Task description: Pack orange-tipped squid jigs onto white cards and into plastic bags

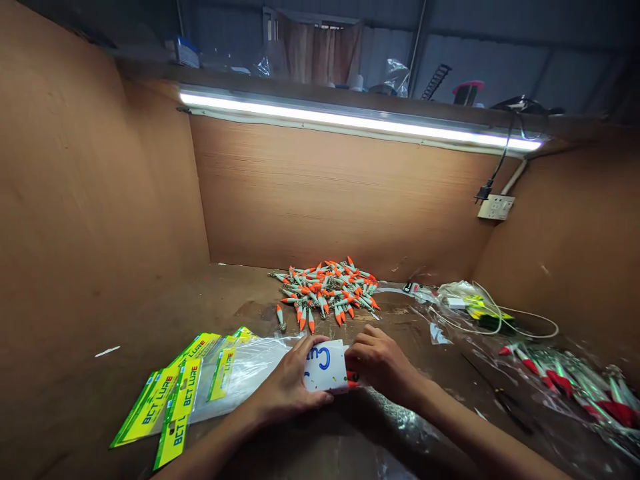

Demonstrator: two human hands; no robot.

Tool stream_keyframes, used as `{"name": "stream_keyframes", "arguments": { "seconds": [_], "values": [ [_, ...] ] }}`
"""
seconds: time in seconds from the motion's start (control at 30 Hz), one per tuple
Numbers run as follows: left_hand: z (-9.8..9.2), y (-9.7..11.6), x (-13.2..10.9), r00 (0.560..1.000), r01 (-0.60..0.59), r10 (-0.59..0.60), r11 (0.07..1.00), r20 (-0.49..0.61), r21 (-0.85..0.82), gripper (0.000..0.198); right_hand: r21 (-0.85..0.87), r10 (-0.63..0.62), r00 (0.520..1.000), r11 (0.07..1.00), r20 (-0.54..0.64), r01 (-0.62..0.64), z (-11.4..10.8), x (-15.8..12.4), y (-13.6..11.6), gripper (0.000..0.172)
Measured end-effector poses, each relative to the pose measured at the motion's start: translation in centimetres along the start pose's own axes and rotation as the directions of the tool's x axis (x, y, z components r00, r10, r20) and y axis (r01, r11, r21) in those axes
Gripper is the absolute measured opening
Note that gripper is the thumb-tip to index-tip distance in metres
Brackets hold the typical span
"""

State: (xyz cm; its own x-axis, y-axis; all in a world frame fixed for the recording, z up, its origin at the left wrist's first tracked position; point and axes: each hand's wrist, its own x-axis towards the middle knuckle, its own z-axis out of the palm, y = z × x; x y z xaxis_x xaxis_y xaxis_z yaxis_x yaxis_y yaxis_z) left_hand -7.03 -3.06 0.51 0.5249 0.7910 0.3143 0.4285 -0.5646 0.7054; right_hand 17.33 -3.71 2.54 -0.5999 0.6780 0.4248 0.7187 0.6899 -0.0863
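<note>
My left hand (290, 381) is wrapped around a small white box (326, 367) with blue handwriting on its face. At the box's right end, my right hand (380, 360) has its fingers curled in and pressed together. Whatever they pinch is hidden behind them. A bit of orange shows just below those fingers, at the box's edge. Beyond both hands lies a pile of pale fishing lures (325, 290) with orange tips and metal hooks. Left of my left hand, clear plastic bags (250, 373) lie with yellow-green header cards (160, 400) printed "BCT LURE".
On the right lie red-and-silver lures (565, 373) in clear plastic, and a dark slim tool (510, 403). Behind them are packaging and a looped white cable (500, 320). Wooden panels (340, 193) enclose the bench; a plug hangs by a wall socket (497, 207).
</note>
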Motion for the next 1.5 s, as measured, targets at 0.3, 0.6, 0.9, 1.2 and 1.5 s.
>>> {"name": "stream_keyframes", "arguments": {
  "seconds": [0.3,0.6,0.9,1.2,1.5],
  "values": [
    [0.9,-1.3,-0.6,0.999,-0.012,0.013,1.0,0.044,-0.018,0.092,0.184,0.017,0.999,0.983,0.027,-0.022,-1.8,9.9,2.5,0.022],
    [1.1,-1.7,-0.9,0.997,-0.032,0.033,0.999,0.071,-0.007,0.096,0.243,-0.327,0.933,0.927,0.147,0.287,8.1,22.7,-1.7,0.014],
    [1.0,-1.4,-1.3,0.997,-0.033,0.034,0.999,0.068,-0.027,0.094,0.516,-0.131,0.986,0.855,0.102,0.06,5.0,18.5,1.7,0.04],
    [0.9,-1.3,-0.5,0.998,-0.032,0.036,0.997,0.057,-0.066,0.087,0.84,0.431,0.877,0.378,0.212,-0.389,-1.3,0.3,5.4,0.037],
    [1.3,-0.6,-0.1,0.997,-0.019,0.021,1.0,0.08,-0.017,0.083,0.185,0.361,0.931,0.913,0.045,-0.363,-2.7,-5.5,2.7,0.008]
  ]
}}
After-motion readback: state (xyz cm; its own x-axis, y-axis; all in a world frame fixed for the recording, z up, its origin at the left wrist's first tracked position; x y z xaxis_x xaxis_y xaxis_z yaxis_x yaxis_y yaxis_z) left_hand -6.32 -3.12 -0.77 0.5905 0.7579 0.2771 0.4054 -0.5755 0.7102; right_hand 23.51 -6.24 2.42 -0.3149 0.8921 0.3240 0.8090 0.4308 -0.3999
